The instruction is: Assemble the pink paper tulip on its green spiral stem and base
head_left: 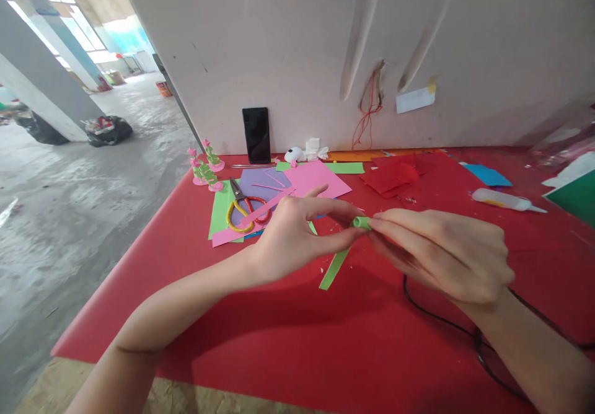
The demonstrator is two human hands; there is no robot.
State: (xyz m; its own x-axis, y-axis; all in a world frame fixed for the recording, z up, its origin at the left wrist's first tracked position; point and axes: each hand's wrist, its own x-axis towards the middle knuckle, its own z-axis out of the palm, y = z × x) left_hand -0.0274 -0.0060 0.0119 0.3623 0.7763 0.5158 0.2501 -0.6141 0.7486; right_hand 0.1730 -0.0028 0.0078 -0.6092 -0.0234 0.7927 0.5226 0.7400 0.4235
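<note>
Between my two hands is a green paper strip (335, 269), its upper end rolled into a small coil and its flat tail hanging down to the left. My left hand (297, 234) pinches the coil from the left with thumb and fingertips. From the right, my right hand (441, 250) grips the same coil, fingers pressed together and partly hiding it. Left of my left hand, scissors (246, 206) with one yellow and one red handle lie on pink paper (320, 178), purple paper (248, 178) and green paper sheets (218, 212).
Small pink-and-green paper figures (204, 169) stand at the table's left edge. A black phone (256, 134) leans on the wall. Red tissue paper (393, 175), blue paper (488, 175) and a glue bottle (502, 200) lie to the right. A dark cable (437, 316) runs under my right arm.
</note>
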